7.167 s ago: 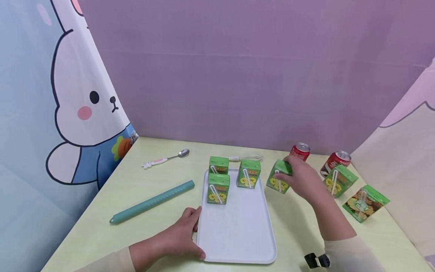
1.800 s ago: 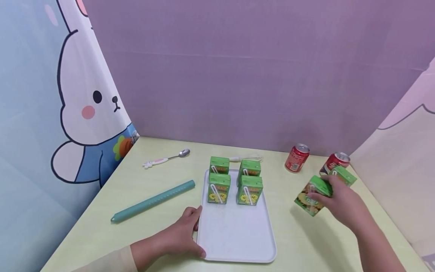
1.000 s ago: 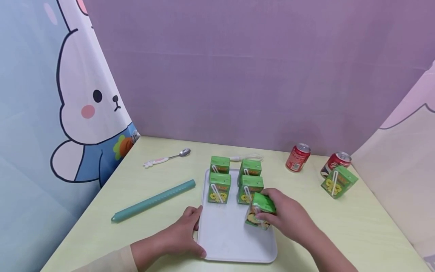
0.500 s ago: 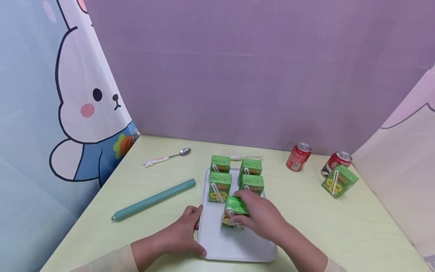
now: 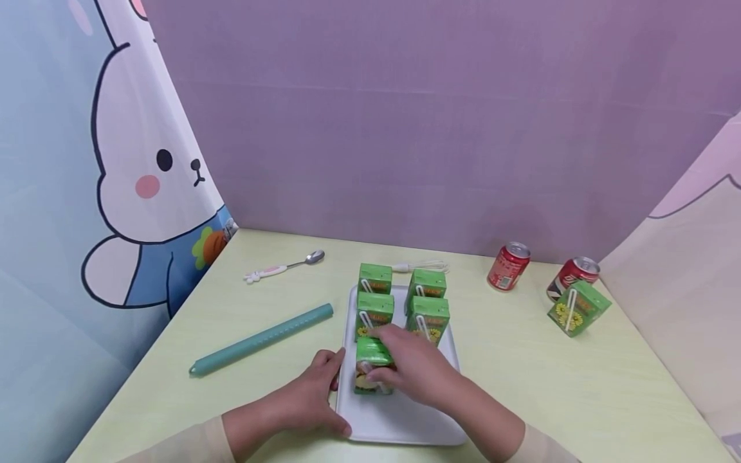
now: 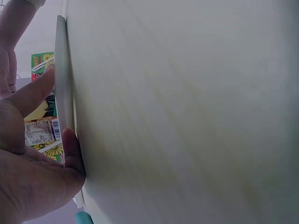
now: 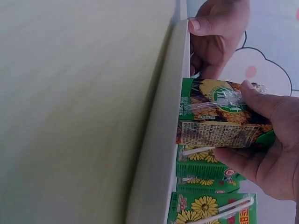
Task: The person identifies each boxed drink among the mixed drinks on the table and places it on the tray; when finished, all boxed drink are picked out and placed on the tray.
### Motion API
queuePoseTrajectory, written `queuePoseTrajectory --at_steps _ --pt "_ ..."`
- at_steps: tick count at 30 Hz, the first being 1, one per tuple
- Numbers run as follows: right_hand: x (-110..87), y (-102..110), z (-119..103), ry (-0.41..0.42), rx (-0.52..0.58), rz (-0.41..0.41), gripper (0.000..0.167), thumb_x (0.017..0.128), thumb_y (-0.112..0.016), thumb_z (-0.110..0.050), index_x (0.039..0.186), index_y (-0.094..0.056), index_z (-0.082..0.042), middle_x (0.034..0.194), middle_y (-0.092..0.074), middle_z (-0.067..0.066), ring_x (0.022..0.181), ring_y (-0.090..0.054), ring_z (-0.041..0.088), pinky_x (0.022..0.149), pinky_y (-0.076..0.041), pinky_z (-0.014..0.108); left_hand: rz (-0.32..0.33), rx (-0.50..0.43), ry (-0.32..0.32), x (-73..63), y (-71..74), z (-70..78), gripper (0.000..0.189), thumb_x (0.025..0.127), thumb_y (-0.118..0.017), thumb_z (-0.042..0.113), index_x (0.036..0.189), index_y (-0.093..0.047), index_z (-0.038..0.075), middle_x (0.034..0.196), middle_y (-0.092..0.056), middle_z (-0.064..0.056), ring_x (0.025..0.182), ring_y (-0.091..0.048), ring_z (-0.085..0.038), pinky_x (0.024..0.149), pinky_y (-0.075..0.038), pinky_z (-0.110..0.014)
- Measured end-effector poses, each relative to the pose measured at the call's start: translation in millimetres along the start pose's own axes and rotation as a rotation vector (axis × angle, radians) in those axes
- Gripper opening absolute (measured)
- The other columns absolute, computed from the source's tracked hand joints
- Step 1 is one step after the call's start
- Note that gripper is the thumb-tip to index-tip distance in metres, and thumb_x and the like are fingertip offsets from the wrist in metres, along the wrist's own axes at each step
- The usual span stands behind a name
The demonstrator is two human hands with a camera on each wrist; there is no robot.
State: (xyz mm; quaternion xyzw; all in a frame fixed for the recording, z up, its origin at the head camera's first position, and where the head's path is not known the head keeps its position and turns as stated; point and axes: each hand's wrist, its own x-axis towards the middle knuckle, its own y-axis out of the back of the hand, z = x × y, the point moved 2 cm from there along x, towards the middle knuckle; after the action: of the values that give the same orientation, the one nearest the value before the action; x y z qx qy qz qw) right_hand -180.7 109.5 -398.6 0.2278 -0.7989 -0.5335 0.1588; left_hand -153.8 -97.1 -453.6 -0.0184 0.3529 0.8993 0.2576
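Note:
My right hand holds a pineapple drink carton upright at the left side of the white tray. Thumb and fingers press its opposite sides in the right wrist view, where the carton has clear wrap round its straw and its base is at the tray. Several green drink cartons with yellow flowers stand on the tray in two columns, among them a left one directly behind the held carton and a right one. My left hand grips the tray's left edge near the front corner.
At the right stand a flowered carton, a red can and another can partly behind that carton. A teal stick and a spoon lie to the left. Behind the tray lies a whisk.
My right hand has carried the pineapple carton leftward from the right of the table to the tray's left side. Earlier, it brought flowered cartons onto the right column. The left hand stays.

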Motion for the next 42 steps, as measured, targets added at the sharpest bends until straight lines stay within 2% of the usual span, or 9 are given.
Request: queuePoseTrajectory --at_steps 6,11,16,19,24,28,34,42 --pt "3.3 -3.1 -4.2 0.030 -0.013 0.001 0.064 0.084 -0.067 -0.055 0.138 -0.050 -0.024 0.125 -0.059 -0.007 0.100 -0.057 0.009 0.084 -0.049 0.038 0.006 0.021 -0.012 -1.8 1.8 -0.2 0.129 0.060 -0.092 0.042 0.156 -0.017 0.001 0.124 -0.035 -0.006 0.100 -0.046 -0.015 0.083 -0.041 -0.025" --pt "2.2 -5.0 -4.2 0.017 -0.005 -0.002 0.066 0.084 -0.067 -0.055 0.140 -0.048 -0.024 0.127 -0.059 -0.006 0.105 -0.058 0.011 0.088 -0.049 0.041 0.003 0.022 -0.019 -1.8 1.6 -0.8 0.129 0.060 -0.092 0.042 0.155 -0.016 -0.001 0.124 -0.035 -0.006 0.099 -0.046 -0.014 0.083 -0.041 -0.025" --pt "2.4 -5.4 -4.1 0.016 0.005 -0.001 0.066 0.084 -0.067 -0.055 0.139 -0.048 -0.025 0.125 -0.058 -0.007 0.102 -0.057 0.009 0.086 -0.049 0.038 0.003 0.025 -0.021 -2.1 1.7 -1.2 0.129 0.060 -0.092 0.042 0.155 -0.016 -0.001 0.124 -0.035 -0.006 0.098 -0.046 -0.014 0.082 -0.041 -0.025" --pt "1.7 -5.0 -3.5 0.017 0.011 -0.003 0.067 0.083 -0.066 -0.059 0.139 -0.048 -0.027 0.126 -0.056 -0.008 0.103 -0.056 0.009 0.085 -0.049 0.039 0.002 0.026 -0.019 -2.1 1.7 -1.6 0.130 0.060 -0.092 0.043 0.156 -0.016 -0.001 0.123 -0.034 -0.006 0.098 -0.046 -0.014 0.082 -0.041 -0.025" --pt "-4.4 0.7 1.0 -0.015 0.050 0.009 0.074 0.081 -0.061 -0.069 0.141 -0.047 -0.028 0.131 -0.053 -0.008 0.112 -0.056 0.012 0.091 -0.050 0.042 0.004 0.013 -0.020 -1.6 0.4 -1.7 0.130 0.059 -0.092 0.041 0.155 -0.016 -0.001 0.124 -0.035 -0.006 0.099 -0.046 -0.014 0.083 -0.042 -0.025" --pt "-10.0 15.2 9.5 -0.047 0.047 0.091 0.077 0.081 -0.056 -0.073 0.142 -0.046 -0.027 0.133 -0.055 -0.006 0.112 -0.059 0.012 0.092 -0.050 0.042 0.013 0.005 -0.009 -1.4 -0.5 -1.5 0.130 0.057 -0.093 0.039 0.155 -0.017 -0.001 0.125 -0.035 -0.007 0.100 -0.047 -0.015 0.085 -0.043 -0.026" --pt "-19.9 46.6 30.3 -0.082 0.041 0.248 0.073 0.084 -0.062 -0.064 0.142 -0.047 -0.022 0.131 -0.058 -0.003 0.106 -0.064 0.018 0.085 -0.053 0.044 0.017 0.009 0.000 -1.0 -1.9 -2.1 0.131 0.057 -0.094 0.038 0.155 -0.017 0.000 0.125 -0.035 -0.006 0.101 -0.047 -0.014 0.085 -0.043 -0.026" --pt "-35.8 96.3 81.4 -0.164 0.011 0.383 0.075 0.089 -0.056 -0.064 0.144 -0.043 -0.014 0.131 -0.055 0.009 0.111 -0.060 0.034 0.088 -0.049 0.055 0.013 0.015 -0.005 0.2 -2.3 -3.1 0.131 0.057 -0.093 0.041 0.156 -0.016 0.001 0.126 -0.034 -0.006 0.101 -0.046 -0.014 0.086 -0.042 -0.026"
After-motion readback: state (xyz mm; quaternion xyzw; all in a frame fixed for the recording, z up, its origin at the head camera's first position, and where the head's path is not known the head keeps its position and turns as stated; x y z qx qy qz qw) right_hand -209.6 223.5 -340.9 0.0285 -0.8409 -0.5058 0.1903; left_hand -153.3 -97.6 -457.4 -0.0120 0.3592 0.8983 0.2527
